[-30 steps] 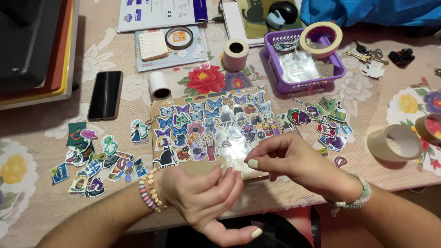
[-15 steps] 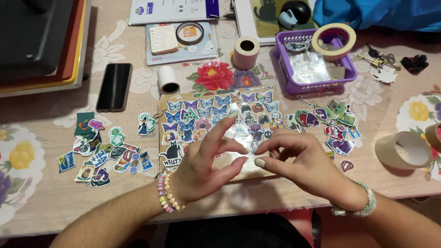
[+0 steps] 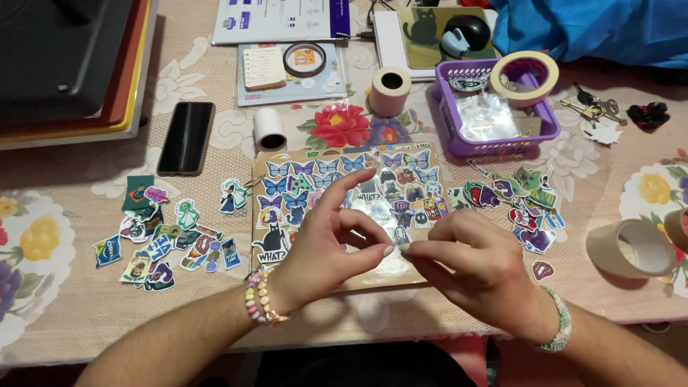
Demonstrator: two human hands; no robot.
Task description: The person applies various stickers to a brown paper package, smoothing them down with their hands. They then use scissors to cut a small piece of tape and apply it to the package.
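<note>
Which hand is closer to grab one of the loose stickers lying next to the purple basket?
Probably the right hand. The loose stickers below the purple basket lie on its side of the table, just beyond its knuckles. The left hand would have to cross over the sticker board.

Under your hands the board (image 3: pixel 344 208) is tan, covered in blue and purple butterfly stickers and a black cat. The tablecloth (image 3: pixel 93 301) is beige lace with yellow, red and purple flowers; the basket (image 3: pixel 494 143) is purple, the phone (image 3: pixel 186 137) black. Your left wrist wears a pastel bead bracelet (image 3: pixel 258 297), your right a green-and-white one (image 3: pixel 559 330).
</note>
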